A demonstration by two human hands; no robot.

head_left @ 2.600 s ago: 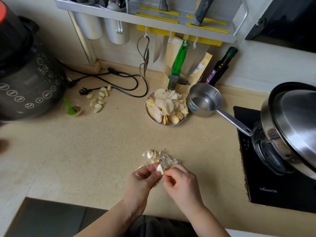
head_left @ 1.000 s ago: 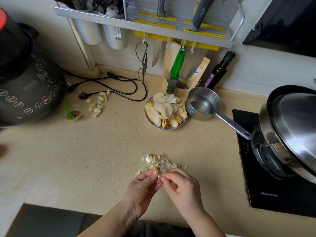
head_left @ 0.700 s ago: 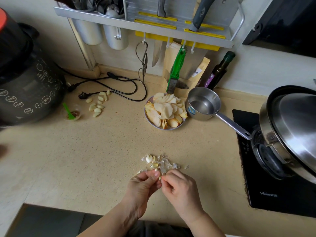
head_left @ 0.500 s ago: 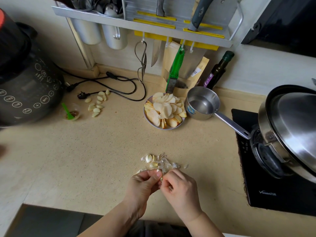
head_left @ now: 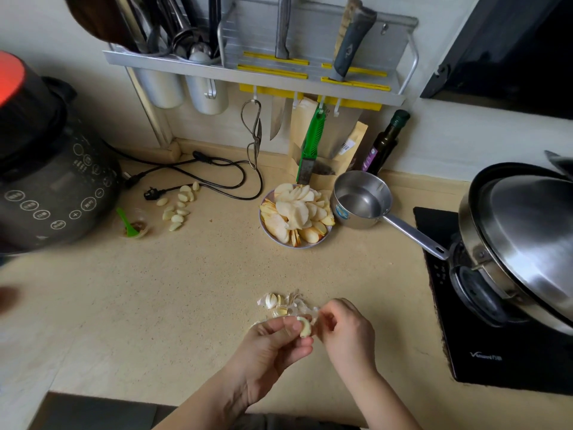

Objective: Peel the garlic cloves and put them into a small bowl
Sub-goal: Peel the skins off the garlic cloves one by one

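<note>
The clove sits pinched at the fingertips of the left hand, held above the counter near the front edge, just this side of a small heap of skins. Its long axis runs roughly near to far with a slight lean, the curved back turned right toward the right hand; which end is the root end cannot be told. The left fingers are closed on it from the left and below, so most of its pale surface shows and it looks largely bare. The right hand is touching or almost touching it from the right, fingers curled in; whether they grip a shred of skin cannot be told. The peeled cloves lie loose on the counter far to the left, beside a little dish with a green spoon, so the left hand is the nearer one for carrying this clove across.
</note>
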